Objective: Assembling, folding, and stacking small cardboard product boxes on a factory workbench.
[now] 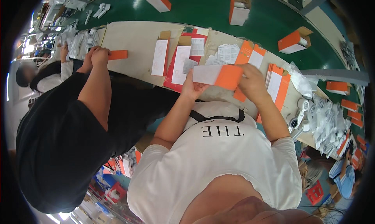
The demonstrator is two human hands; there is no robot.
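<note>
Left hand (191, 89) cradles one end of a long white and orange cardboard carton (217, 76), thumb along its near end and fingers curled beneath, a grip that seems meant to bear the weight. Right hand (253, 83) bends its fingers about the orange end, probably steadying it; blur hides whether they pinch or merely touch. The carton lies between the two hands, raised above the pale worktable (129, 32), its white face upward. Beside the left thumb is a small grey printed slip (190, 65); whether it is held cannot be told.

Just right of the right hand, flat orange and white card pieces (276, 83) overlap in a pile, presumably for easy reach. Farther right, white round-headed handheld devices (300, 112) lie near a heap of clear plastic bags (330, 118). Left of the carton, two white-faced cartons with open brown flaps (159, 58) stand side by side, their openings apparently kept accessible. Printed white leaflets (227, 54) lie beyond the hands.

Farthest off, similar open cartons (239, 13) sit spaced along a smooth green belt (195, 9), perhaps to keep them apart.
</note>
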